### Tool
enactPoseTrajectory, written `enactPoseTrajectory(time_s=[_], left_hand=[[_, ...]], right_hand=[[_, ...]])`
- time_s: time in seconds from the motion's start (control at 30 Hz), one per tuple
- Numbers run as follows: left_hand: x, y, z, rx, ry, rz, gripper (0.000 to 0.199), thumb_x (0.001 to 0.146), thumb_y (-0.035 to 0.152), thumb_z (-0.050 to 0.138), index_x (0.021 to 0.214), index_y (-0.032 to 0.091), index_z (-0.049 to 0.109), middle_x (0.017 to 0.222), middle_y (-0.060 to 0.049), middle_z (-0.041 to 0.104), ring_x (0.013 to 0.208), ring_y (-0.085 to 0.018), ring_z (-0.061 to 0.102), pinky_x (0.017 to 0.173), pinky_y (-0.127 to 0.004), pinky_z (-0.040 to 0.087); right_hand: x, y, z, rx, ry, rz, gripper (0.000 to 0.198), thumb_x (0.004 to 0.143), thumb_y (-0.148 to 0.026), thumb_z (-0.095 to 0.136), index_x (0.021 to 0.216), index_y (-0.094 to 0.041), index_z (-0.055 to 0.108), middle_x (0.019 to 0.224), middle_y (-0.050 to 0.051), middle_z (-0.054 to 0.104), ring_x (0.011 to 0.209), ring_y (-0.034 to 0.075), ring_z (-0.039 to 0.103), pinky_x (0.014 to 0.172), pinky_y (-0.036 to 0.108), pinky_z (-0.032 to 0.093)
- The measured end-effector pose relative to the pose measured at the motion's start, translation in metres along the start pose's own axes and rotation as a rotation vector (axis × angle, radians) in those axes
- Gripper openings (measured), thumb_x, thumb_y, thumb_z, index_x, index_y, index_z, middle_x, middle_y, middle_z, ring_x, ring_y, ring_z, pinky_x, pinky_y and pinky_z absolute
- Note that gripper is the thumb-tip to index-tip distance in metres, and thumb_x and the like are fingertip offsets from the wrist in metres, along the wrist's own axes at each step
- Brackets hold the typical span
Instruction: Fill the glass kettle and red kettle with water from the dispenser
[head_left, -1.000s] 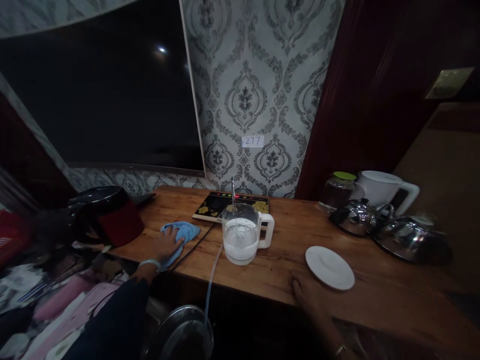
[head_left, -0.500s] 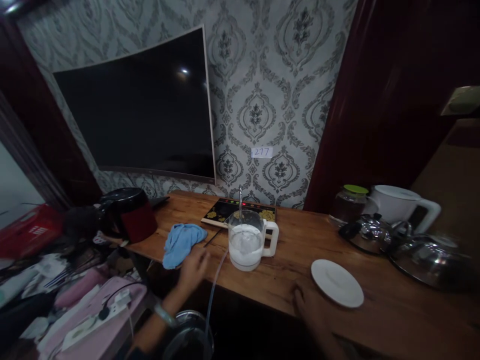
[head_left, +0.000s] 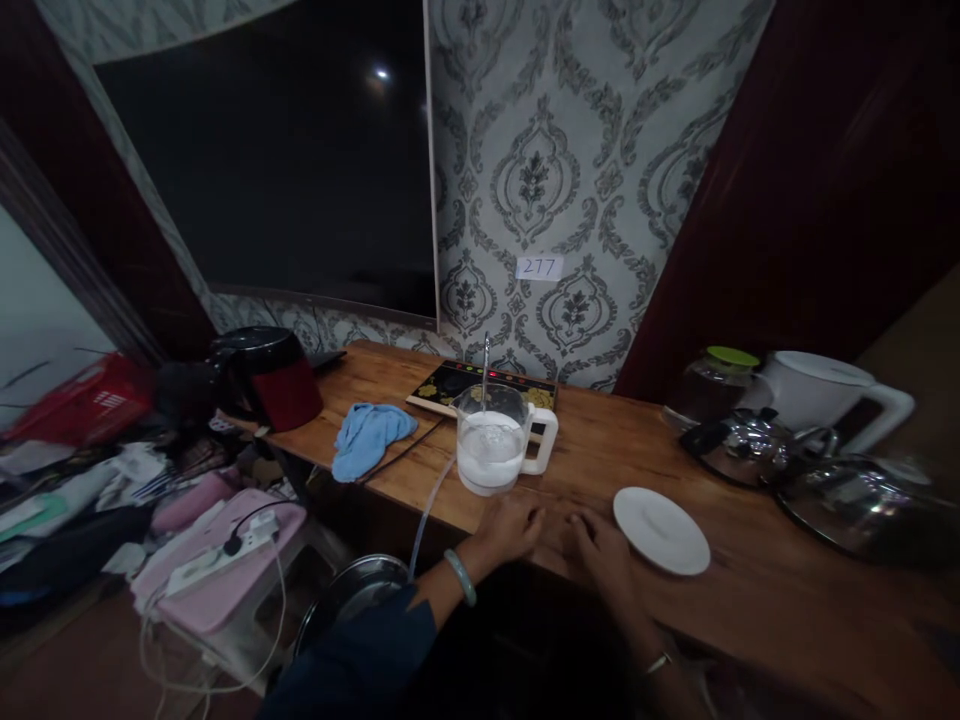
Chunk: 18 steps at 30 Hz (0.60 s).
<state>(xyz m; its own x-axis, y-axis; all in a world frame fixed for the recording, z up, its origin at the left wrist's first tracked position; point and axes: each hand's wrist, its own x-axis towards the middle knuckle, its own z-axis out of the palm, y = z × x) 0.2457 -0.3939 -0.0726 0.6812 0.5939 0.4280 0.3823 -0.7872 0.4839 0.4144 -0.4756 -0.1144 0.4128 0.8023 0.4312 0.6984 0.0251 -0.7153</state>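
- The left hand [head_left: 511,528], with a smooth pale bangle [head_left: 460,577] at the wrist, is at the near edge of the wooden tabletop [head_left: 581,450], fingers loosely bent; whether they close fully, I cannot tell.
- The right hand [head_left: 601,548] lies just to its right, fingers loosely spread near the wood.
- Just beyond the left hand stands a clear, rounded glass jug [head_left: 491,455], white-handled, holding cloudy liquid; a slim shiny upright streak rises from it, rod or water I cannot tell.
- A translucent flexible hose [head_left: 427,510] runs from beside the jug toward a round metal basin [head_left: 364,580].
- Right of the right hand: a smooth, round white plate [head_left: 661,531].
- Left of the jug: a soft, crumpled blue cloth [head_left: 371,438].
- Behind the jug: a flat, glossy black cooktop [head_left: 442,385] with gold flowers.
- Far right: polished metal kettles [head_left: 739,447].
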Motion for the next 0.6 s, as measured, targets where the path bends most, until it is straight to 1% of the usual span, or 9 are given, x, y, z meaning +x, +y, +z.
enactPoseTrajectory(time_s=[0.1,0.17,0.23,0.33,0.5,0.6], left_hand=[[-0.002,-0.010,0.012,0.065,-0.028,-0.036,0.019,0.086,0.020,0.052,0.079,0.016,0.069,0.072,-0.006,0.070,0.069,-0.017,0.064,0.066,-0.027,0.044],[-0.004,-0.012,0.017,0.075,-0.055,-0.050,0.020,0.086,0.020,0.052,0.077,0.017,0.070,0.070,-0.005,0.070,0.067,-0.016,0.063,0.065,-0.026,0.042],[-0.004,-0.013,0.019,0.081,-0.099,-0.078,0.021,0.086,0.021,0.052,0.076,0.017,0.070,0.070,-0.004,0.070,0.066,-0.016,0.063,0.063,-0.026,0.040],[-0.002,-0.011,0.019,0.121,-0.143,-0.096,0.022,0.086,0.020,0.051,0.076,0.017,0.070,0.073,-0.005,0.072,0.067,-0.016,0.064,0.062,-0.027,0.039],[-0.002,-0.010,0.020,0.191,-0.148,-0.080,0.022,0.086,0.021,0.050,0.075,0.017,0.069,0.075,-0.007,0.072,0.069,-0.019,0.064,0.064,-0.030,0.039],[-0.003,-0.011,0.022,0.193,-0.155,-0.083,0.023,0.087,0.022,0.049,0.077,0.017,0.069,0.077,-0.007,0.072,0.071,-0.018,0.064,0.066,-0.029,0.040]], right_hand=[[-0.003,0.004,0.005,-0.054,-0.004,-0.020,0.042,0.089,-0.045,0.037,0.079,-0.019,0.068,0.085,0.013,0.074,0.082,0.027,0.068,0.078,0.039,0.051],[-0.007,0.004,0.008,-0.117,0.001,-0.028,0.042,0.091,-0.044,0.036,0.073,-0.021,0.065,0.080,0.011,0.073,0.078,0.026,0.066,0.075,0.037,0.050],[-0.011,0.003,0.010,-0.172,-0.014,-0.029,0.042,0.093,-0.042,0.034,0.070,-0.021,0.063,0.075,0.009,0.071,0.073,0.024,0.065,0.071,0.035,0.048],[-0.013,0.003,0.010,-0.244,-0.044,-0.030,0.043,0.095,-0.041,0.033,0.070,-0.021,0.062,0.073,0.008,0.070,0.071,0.023,0.064,0.069,0.033,0.046],[-0.014,0.001,0.009,-0.294,-0.075,-0.030,0.043,0.096,-0.040,0.033,0.075,-0.019,0.065,0.077,0.009,0.072,0.073,0.022,0.065,0.070,0.032,0.045],[-0.014,0.000,0.008,-0.290,-0.085,-0.024,0.043,0.095,-0.039,0.033,0.072,-0.019,0.065,0.073,0.009,0.071,0.071,0.022,0.065,0.068,0.032,0.045]])
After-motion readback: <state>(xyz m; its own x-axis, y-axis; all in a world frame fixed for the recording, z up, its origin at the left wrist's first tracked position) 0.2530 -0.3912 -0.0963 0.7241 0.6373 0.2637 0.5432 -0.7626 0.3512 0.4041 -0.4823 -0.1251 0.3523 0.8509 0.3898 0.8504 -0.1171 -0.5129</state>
